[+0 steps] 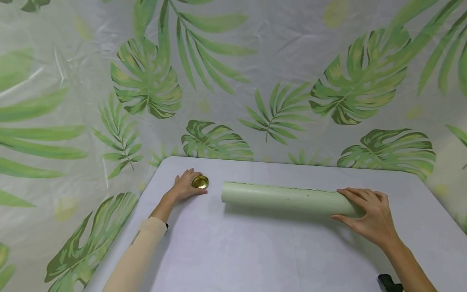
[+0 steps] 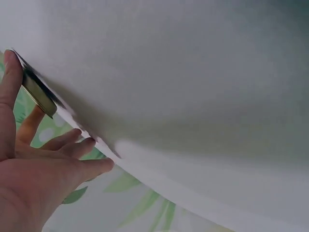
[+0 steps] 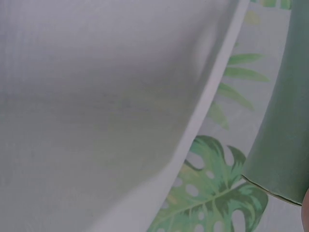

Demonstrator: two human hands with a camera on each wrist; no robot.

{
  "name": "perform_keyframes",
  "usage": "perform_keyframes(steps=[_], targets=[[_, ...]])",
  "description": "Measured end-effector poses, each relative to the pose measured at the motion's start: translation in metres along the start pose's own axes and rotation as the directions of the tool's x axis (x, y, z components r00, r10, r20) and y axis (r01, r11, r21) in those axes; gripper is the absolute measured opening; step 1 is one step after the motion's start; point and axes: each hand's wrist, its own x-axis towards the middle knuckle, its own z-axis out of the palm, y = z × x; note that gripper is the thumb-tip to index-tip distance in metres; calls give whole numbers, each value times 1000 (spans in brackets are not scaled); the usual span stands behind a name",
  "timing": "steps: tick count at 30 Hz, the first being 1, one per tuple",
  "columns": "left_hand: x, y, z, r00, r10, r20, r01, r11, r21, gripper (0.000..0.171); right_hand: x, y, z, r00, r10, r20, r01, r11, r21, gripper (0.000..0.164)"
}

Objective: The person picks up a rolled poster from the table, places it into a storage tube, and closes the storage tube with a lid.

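In the head view my left hand (image 1: 185, 185) is at the far left of the white table, its thumb and fingers around a small round gold-coloured lid-like piece (image 1: 200, 182). The left wrist view shows that piece (image 2: 39, 94) edge-on between thumb and index finger, while the other fingers are spread. My right hand (image 1: 372, 213) grips the right end of a long pale green roll (image 1: 281, 196), thumb on the near side and fingers over the far side. The roll lies crosswise with a shadow below it; its material cannot be told. In the right wrist view the roll (image 3: 282, 111) fills the right edge.
The white table (image 1: 255, 251) has rounded back corners. Behind it hangs a leaf-patterned sheet (image 1: 284, 52), which also runs along the left side. A black object (image 1: 388, 282) shows beside the right forearm at the bottom.
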Motion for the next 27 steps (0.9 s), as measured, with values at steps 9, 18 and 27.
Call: perform_keyframes(steps=[9, 18, 27], targets=[[-21, 11, -10, 993, 94, -75, -109, 966, -235, 72, 4, -4, 3, 1000, 8, 6, -8, 1000, 6, 88], [-46, 24, -17, 990, 132, -45, -136, 835, -533, 71, 7, -5, 7, 1000, 2, -12, -2, 1000, 5, 88], [-57, 39, -5, 976, 218, 19, -140, 689, -711, 66, 8, -10, 15, 1000, 11, -8, -10, 1000, 24, 87]])
